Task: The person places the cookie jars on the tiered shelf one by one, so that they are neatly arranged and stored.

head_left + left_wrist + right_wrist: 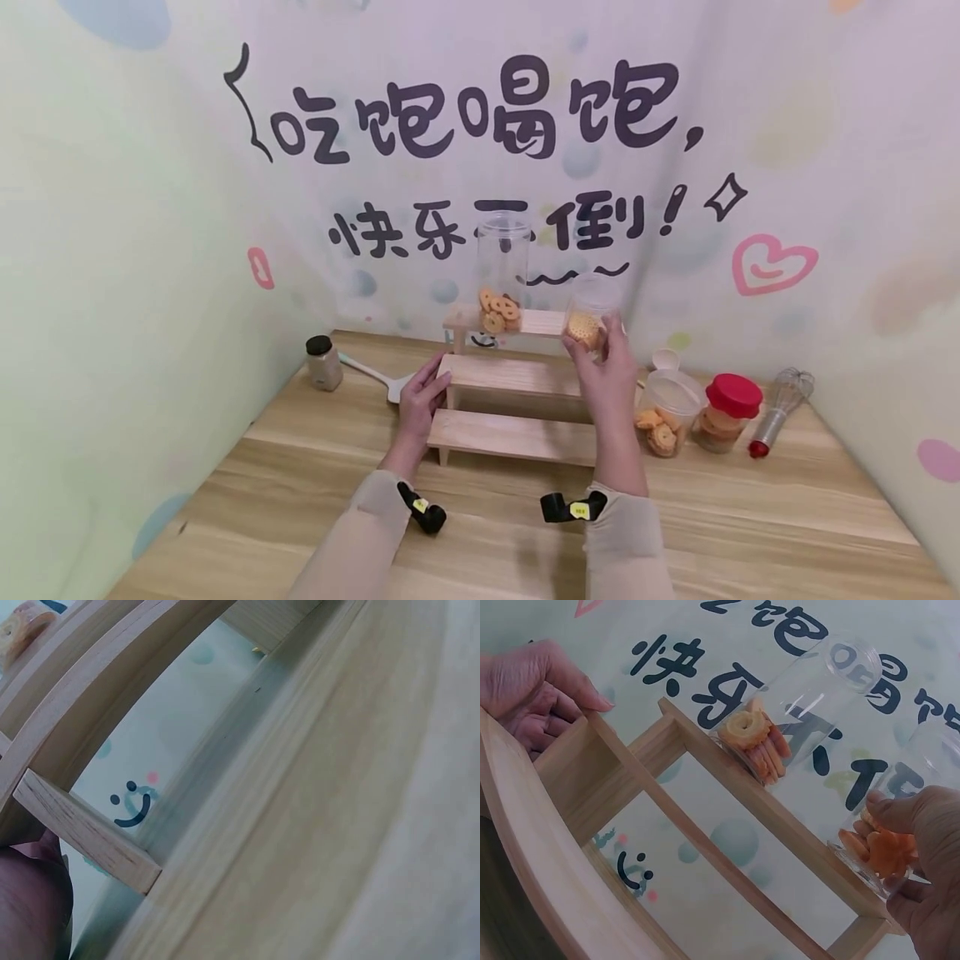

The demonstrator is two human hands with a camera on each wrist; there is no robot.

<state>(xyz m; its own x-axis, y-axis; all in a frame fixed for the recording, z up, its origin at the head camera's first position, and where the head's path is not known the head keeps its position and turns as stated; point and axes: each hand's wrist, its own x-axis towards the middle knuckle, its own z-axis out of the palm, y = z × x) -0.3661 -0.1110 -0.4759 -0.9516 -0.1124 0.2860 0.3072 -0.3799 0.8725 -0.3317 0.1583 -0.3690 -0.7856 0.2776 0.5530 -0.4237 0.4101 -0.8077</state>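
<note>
A three-step wooden display stand (517, 433) rises in the middle of the table. My left hand (420, 404) grips its left end at the middle step; in the right wrist view its fingers (540, 724) are curled at that step's edge. With my right hand (613, 387) I hold a short clear jar (595, 293) of biscuits by its lower part, at the right end of the top step. The right wrist view has thumb and fingers around this jar, its base close to the step. A taller clear jar (503, 262) with some biscuits stands on the top step's left part.
Right of the stand are a clear jar of biscuits (663, 421), a red-lidded jar (729, 408), a whisk (782, 408) and a white spoon (665, 359). At the left lie a black-lidded jar (324, 367) and a white spatula (371, 375). A printed cloth wall (465, 50) stands behind.
</note>
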